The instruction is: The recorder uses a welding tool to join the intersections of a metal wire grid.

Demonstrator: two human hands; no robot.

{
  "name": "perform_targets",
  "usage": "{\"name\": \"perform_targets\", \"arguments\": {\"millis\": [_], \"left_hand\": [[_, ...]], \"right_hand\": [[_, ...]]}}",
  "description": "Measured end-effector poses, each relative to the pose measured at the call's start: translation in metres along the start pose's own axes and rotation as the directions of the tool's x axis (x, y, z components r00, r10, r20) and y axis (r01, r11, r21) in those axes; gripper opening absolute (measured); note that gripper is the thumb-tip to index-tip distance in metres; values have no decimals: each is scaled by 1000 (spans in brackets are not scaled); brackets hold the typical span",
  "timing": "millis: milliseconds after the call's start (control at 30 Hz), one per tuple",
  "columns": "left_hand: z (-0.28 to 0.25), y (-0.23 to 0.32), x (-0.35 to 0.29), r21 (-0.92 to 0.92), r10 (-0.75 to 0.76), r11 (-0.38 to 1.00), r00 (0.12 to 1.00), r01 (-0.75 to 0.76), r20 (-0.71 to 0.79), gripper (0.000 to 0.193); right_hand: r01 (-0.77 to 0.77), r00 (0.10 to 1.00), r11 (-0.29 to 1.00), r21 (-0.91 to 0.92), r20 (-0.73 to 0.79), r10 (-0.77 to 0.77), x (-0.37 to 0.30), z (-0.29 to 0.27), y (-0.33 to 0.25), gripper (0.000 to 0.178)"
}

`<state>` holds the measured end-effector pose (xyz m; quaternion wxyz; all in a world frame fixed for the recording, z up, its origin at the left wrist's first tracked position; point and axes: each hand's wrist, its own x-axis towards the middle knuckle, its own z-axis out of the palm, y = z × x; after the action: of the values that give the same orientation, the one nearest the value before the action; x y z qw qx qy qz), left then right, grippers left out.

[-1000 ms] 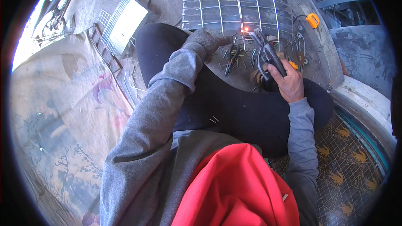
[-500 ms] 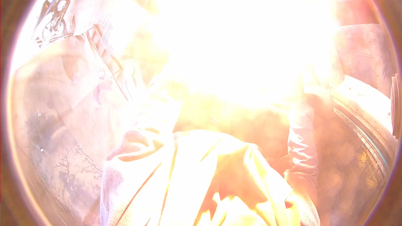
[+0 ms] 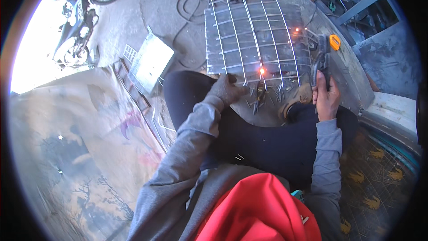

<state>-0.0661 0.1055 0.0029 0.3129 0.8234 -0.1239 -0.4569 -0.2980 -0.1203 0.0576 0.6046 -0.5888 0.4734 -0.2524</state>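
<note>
Our right hand (image 3: 327, 100) has swung the holder (image 3: 322, 58) away from the grid (image 3: 254, 35) since a second ago, out past the right edge of the plate (image 3: 245, 31). It is wrapped round the holder; our gloved left hand (image 3: 226, 91) is by the plate's near left corner, its grip unclear to us. One spot (image 3: 262, 71) glows by the near edge, which we judge freshly welded; which joins remain, we can't tell. The grid lies on the plate, beyond and between our hands.

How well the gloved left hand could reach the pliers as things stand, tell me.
Probably yes: the pliers lie just right of the left hand, with nothing visible blocking the gap between.
</note>
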Motion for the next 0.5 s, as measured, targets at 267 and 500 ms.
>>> {"name": "perform_targets", "arguments": {"millis": [267,500], "left_hand": [[-12,19,-40,-514,94,856,994,-56,48,39],[-4,16,-38,427,54,890,967,-160,250,53]], "right_hand": [[9,982,982,189,-185,27,25,-2,-16,41],[68,964,956,286,-265,11,27,-3,-27,36]]}}
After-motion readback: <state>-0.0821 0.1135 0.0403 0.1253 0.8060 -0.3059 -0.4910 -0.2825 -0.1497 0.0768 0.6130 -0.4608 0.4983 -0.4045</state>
